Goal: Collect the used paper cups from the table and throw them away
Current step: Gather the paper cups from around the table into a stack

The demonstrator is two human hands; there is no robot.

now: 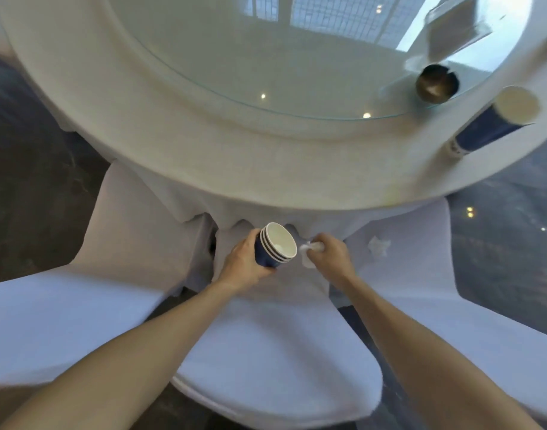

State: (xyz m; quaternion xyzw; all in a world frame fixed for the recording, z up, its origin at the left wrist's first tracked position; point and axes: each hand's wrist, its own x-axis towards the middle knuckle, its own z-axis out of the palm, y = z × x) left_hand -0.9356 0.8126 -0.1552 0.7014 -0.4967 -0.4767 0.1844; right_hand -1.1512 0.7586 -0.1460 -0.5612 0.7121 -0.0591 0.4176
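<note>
My left hand (246, 259) grips a stack of nested blue paper cups (275, 247) with white insides, tilted with the mouth toward the right, below the table's front edge. Right beside the stack, my right hand (329, 252) pinches a crumpled white napkin (308, 251). Another blue paper cup (495, 122) stands on the white tablecloth (266, 156) at the far right edge of the round table. A second crumpled napkin (378, 246) lies on the right chair seat.
A round glass turntable (266, 57) covers the table's middle, with a dark metal holder (436, 83) and a clear box (455, 29) on its right side. White-covered chairs (281, 352) stand below me and to both sides. Dark floor (33, 150) surrounds them.
</note>
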